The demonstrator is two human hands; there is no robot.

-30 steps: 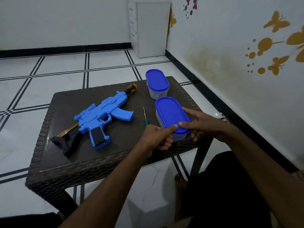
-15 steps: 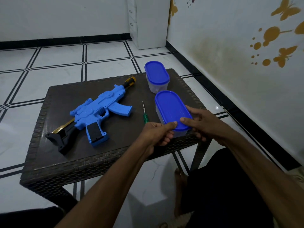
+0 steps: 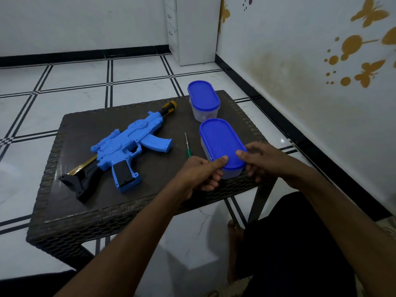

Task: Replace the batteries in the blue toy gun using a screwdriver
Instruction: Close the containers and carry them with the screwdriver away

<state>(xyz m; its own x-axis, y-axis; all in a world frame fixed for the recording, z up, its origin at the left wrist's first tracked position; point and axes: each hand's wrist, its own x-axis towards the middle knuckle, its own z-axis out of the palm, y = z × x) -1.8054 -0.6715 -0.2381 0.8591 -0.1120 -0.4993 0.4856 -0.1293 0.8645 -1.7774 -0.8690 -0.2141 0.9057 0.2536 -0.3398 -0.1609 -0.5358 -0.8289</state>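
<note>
The blue toy gun lies flat on the dark wicker table, black stock toward me, orange muzzle pointing away. A small green-handled screwdriver lies between the gun and the near clear container with a blue lid. My left hand grips that container's near left corner, thumb on the lid. My right hand holds its near right side, fingertips on the lid edge. A second blue-lidded container stands just behind it.
The table is low and small, its right edge close to a white wall with yellow butterfly decals. A white drawer cabinet stands in the far corner. White tiled floor surrounds the table. My dark-clothed leg and bare foot are under the table's near right corner.
Both hands have closed tighter on the near container's front end. The camera has moved slightly, shifting the view down. The gun and screwdriver have not moved.
</note>
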